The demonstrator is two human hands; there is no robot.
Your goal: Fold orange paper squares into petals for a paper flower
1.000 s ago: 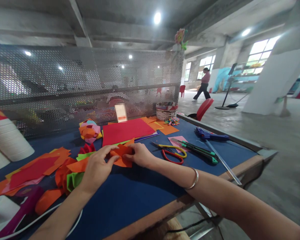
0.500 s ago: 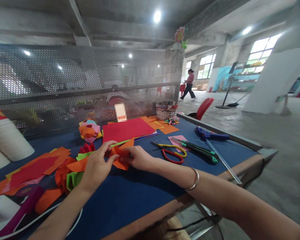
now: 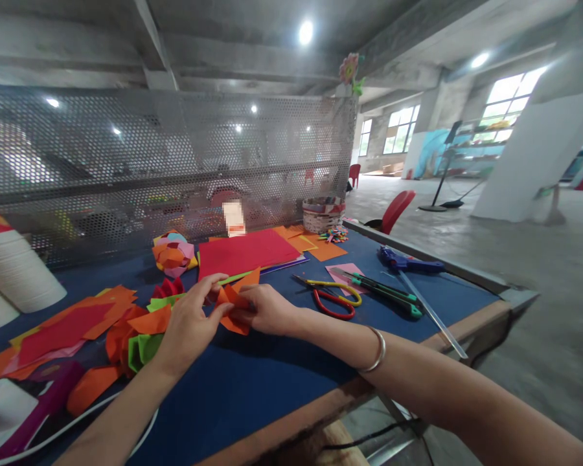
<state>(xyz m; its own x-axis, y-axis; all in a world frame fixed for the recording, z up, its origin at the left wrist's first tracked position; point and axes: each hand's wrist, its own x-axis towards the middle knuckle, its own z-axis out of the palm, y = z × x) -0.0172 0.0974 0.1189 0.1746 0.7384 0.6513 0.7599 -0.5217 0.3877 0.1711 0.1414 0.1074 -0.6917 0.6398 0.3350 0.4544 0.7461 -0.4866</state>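
An orange folded paper (image 3: 234, 313) is pinched between both hands above the blue table (image 3: 252, 388). My left hand (image 3: 194, 320) grips its left side between thumb and fingers. On the right side of the paper, my right hand (image 3: 272, 309) is closed, its fingertips partly hidden. A thin green strip (image 3: 237, 277) reaches from my left fingers toward the upper right. Behind the hands lies a stack of red paper (image 3: 247, 251). Orange and green folded pieces (image 3: 143, 351) sit left of my left wrist.
Yellow-red scissors (image 3: 334, 299), green-handled cutters (image 3: 388, 294) and a blue glue gun (image 3: 411, 260) lie to the right. At the back are a woven basket (image 3: 323, 215) and a paper ball (image 3: 173, 254). White cups (image 3: 24, 265) stand left, near loose paper sheets (image 3: 68, 327).
My fingers have shifted slightly on the orange paper, which is turned a little between them. The person walking in the background is no longer in view.
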